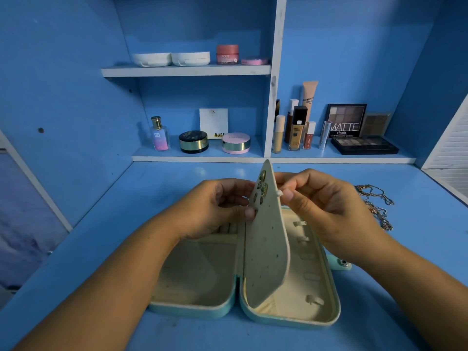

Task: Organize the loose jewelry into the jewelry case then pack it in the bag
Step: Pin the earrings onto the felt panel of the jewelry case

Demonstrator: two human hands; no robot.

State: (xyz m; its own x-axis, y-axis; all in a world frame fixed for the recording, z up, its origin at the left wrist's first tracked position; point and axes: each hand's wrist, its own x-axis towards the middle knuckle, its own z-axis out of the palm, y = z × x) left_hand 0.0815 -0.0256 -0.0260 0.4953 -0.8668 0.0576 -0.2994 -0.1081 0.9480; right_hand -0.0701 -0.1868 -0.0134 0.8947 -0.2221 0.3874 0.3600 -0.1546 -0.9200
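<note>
Two bare forearms come in from the lower left and lower right corners of the frame, uncovered from the frame edge to the wrist. The left hand [217,206] and right hand [326,209], mid-frame, are bare as well. The visible fingernails are short, rounded and pale.

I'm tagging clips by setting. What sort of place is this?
Probably a home vanity desk: blue shelves hold foundation, compacts and a MATTE eyeshadow palette, and a jewelry case lies open on the desktop.

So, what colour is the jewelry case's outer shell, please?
The jewelry case is mint green outside; head view.
</note>
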